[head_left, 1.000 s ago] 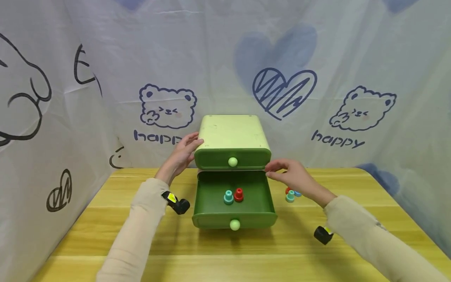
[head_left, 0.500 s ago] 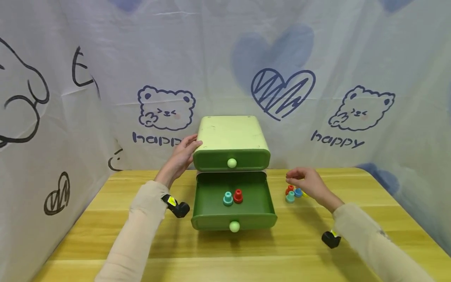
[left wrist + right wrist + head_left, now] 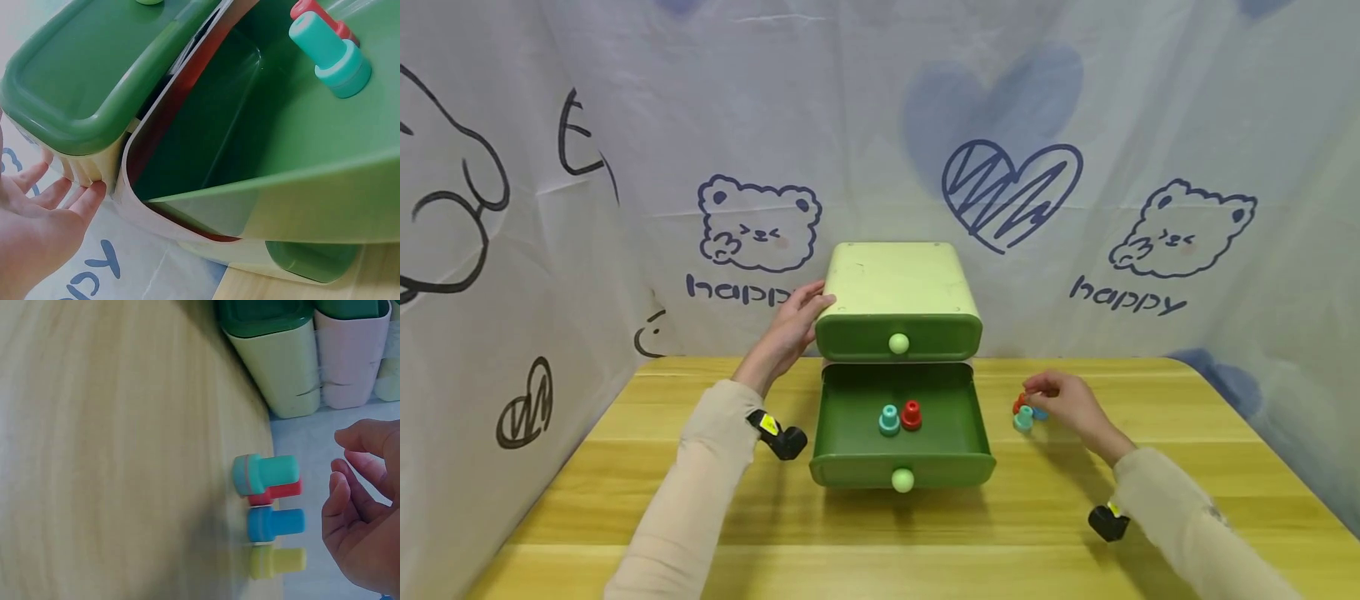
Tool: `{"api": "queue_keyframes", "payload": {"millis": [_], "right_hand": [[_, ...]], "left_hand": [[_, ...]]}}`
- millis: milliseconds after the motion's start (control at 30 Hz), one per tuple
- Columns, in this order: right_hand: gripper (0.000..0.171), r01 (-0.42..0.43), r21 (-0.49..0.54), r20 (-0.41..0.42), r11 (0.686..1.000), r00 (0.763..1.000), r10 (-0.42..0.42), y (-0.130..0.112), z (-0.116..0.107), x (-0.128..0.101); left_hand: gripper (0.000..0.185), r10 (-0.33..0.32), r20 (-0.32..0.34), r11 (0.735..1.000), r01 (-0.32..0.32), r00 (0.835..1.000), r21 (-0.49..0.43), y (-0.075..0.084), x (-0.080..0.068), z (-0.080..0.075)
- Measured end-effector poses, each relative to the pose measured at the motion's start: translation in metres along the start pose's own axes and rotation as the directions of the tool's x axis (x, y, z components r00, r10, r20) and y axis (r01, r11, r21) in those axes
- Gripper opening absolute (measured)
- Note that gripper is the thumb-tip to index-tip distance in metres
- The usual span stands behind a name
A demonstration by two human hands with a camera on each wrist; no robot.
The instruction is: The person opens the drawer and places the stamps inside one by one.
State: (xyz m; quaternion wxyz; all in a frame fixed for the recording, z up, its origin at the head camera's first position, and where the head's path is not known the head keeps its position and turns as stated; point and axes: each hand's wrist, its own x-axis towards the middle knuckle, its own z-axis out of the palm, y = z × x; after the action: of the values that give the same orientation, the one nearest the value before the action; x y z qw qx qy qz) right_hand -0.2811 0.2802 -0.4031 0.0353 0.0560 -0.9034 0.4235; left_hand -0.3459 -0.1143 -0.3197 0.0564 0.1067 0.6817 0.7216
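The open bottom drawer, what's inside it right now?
The open bottom drawer holds a teal peg and a red peg, side by side. Its rear part runs under the shut top drawer, hidden.

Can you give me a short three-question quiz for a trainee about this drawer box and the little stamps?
1. True or false: the lower drawer of the green drawer box stands pulled out.
2. How many stamps lie in that drawer? A) one B) two C) four
3. Fill in: the left hand rests against the box's ____ side.

Key
1. True; the upper drawer is in.
2. B: a teal stamp and a red stamp.
3. Left. The right hand is over the cluster of stamps on the table, gripping none in the right wrist view.
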Motion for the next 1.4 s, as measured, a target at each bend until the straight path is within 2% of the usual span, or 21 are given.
{"api": "queue_keyframes", "payload": {"millis": [167, 667, 900, 1400], "right_hand": [[0.026, 0.0, -0.022, -0.019, 1.0, 1.0, 0.0, 0.008, 0.006, -0.003], [0.028, -0.044, 0.018, -0.017, 0.999, 0.999, 0.044, 0.027, 0.017, -0.007], [0.035, -0.082, -0.038, 0.01, 0.996, 0.997, 0.082, 0.03, 0.02, -0.007], [0.03, -0.09, -0.022, 0.024, 0.996, 0.996, 0.09, 0.032, 0.029, -0.012]], "left_hand": [[0.067, -0.001, 0.003, 1.0, 0.001, 1.0, -0.001, 0.0, 0.001, 0.0], [0.068, 0.01, 0.004, 1.0, -0.01, 1.0, -0.029, 0.0, 0.002, -0.002], [0.067, 0.013, 0.006, 0.999, -0.012, 1.0, -0.034, 0.001, 0.001, -0.001], [0.068, -0.002, 0.016, 1.0, 0.003, 1.0, -0.027, -0.002, -0.001, -0.001]]}}
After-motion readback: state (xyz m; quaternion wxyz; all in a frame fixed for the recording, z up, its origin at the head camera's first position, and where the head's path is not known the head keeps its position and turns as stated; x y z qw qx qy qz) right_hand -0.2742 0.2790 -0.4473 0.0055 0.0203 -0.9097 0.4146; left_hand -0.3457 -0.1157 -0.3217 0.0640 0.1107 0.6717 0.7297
